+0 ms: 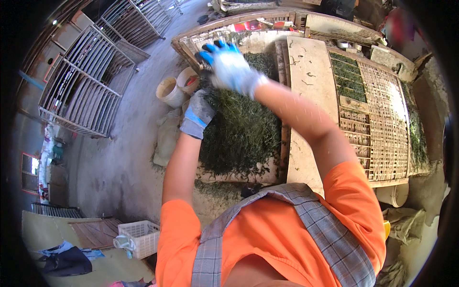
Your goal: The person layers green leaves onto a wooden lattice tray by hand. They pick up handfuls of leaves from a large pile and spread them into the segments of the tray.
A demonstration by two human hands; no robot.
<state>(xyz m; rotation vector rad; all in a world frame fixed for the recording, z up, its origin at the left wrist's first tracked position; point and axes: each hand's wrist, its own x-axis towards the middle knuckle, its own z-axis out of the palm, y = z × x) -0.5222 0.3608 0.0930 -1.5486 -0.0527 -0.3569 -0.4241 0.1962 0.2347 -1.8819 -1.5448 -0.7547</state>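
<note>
Person wears a bright orange short-sleeved tee w/ a grey plaid apron strap or bib crossing the chest, thin blue and white lines in the check. Sleeves end approx. at the upper arm; forearms bare below. Left hand (198, 114) in a grey knit work glove w/ blue coated palm and a blue stripe near the ribbed cuff. Right hand (229, 64) in a white-grey knit glove, fingertips and palm dipped bright blue, cuff pale and ribbed. Both gloves look worn and slightly soiled. No watch or other markings visible.
</note>
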